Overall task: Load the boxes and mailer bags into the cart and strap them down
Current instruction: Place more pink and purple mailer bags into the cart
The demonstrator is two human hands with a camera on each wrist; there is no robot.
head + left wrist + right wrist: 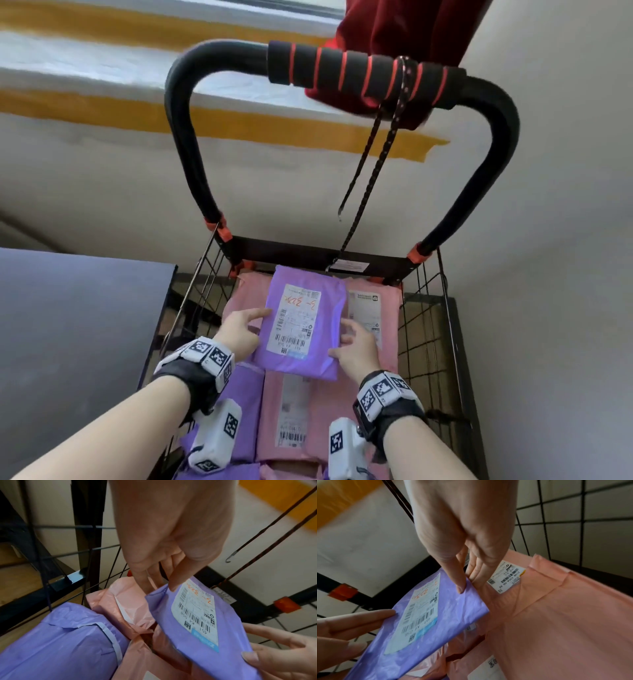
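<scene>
— What do the hands have?
— The left hand (239,330) and right hand (354,346) pinch the side edges of a purple mailer bag (305,323), thumbs on top, fingers underneath; fingers look only lightly bent, though the edges hide them.
— Where is it?
— Over pink mailer bags (373,308) in the wire cart (428,329); another purple bag (56,639) lies lower left.
— Anything in the way?
— A bungee cord (373,161) hangs from the cart handle (363,73), its hook loose.

Label print (295,322) on the purple mailer (318,353) too small to read, lower mailers (291,411) half-hidden beneath.
</scene>
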